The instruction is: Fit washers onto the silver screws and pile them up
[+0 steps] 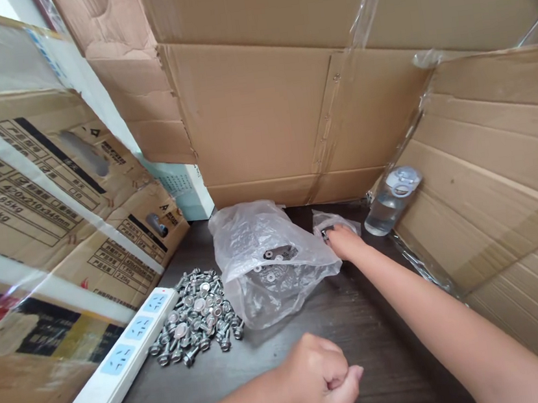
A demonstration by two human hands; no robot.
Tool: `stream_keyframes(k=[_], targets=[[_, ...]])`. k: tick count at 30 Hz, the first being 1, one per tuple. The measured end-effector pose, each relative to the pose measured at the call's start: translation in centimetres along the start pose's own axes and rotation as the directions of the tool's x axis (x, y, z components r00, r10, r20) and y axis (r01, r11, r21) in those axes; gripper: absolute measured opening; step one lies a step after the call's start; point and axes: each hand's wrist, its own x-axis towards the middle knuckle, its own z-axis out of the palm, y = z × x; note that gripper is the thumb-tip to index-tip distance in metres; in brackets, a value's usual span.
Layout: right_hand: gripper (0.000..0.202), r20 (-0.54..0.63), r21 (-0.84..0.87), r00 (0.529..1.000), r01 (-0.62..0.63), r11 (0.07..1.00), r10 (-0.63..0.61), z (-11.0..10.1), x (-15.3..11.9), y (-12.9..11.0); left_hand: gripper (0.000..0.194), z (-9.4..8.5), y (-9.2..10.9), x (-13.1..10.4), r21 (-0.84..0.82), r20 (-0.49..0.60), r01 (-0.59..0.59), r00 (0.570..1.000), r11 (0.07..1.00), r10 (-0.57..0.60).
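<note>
Taking the big bag [253,229] as the clock's centre, the work looks under way rather than finished: flat washers [271,278] already lie inside that bag, while the bolts [198,318] sit loose in a heap on the table [375,345], just beside it at 8 o'clock. How much is left cannot be told, since neither bag shows all its contents. The right hand [345,242] is at about 3 o'clock, its fingers curled at the small bag [325,219], which lies at 2 o'clock; some dark metal shows at the fingertips, but I cannot tell whether it is gripped. The left hand [323,381], between 5 and 6 o'clock, is curled into a fist above the table, and whether anything is inside does not show. Counted: two hands, one big bag, one small bag, about four washers that can be made out, and one heap of bolts, dozens overlapping too closely to number. There is also one bottle [387,206], between 2 and 3 o'clock, and one power strip [128,343] with three socket panels, beyond the bolts between 8 and 9 o'clock.
</note>
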Motion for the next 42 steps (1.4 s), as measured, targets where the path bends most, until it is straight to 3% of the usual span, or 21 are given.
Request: stream_keyframes(k=[7,21,32,42], targets=[[0.028,-0.024,-0.01,0.992,0.127,0.992,-0.127,-0.3,0.0,0.5,0.047,-0.1,-0.2,0.2,-0.002,-0.028,0.007,1.0,1.0,-0.007],[0.03,0.025,0.046,0.989,0.145,0.988,-0.146,-0.7,0.3,1.8,0.046,-0.3,-0.2,0.5,-0.032,0.012,0.046,0.999,0.998,-0.045],[0.03,0.019,-0.004,0.986,0.168,0.986,-0.168,-0.8,0.5,0.7,0.046,-0.3,-0.2,0.6,-0.046,0.014,0.077,0.997,0.996,-0.077],[0.026,-0.081,0.173,0.973,0.226,0.959,-0.214,0.3,0.7,2.3,0.046,-0.3,-0.4,0.4,-0.044,0.018,0.101,0.995,0.994,-0.1]])
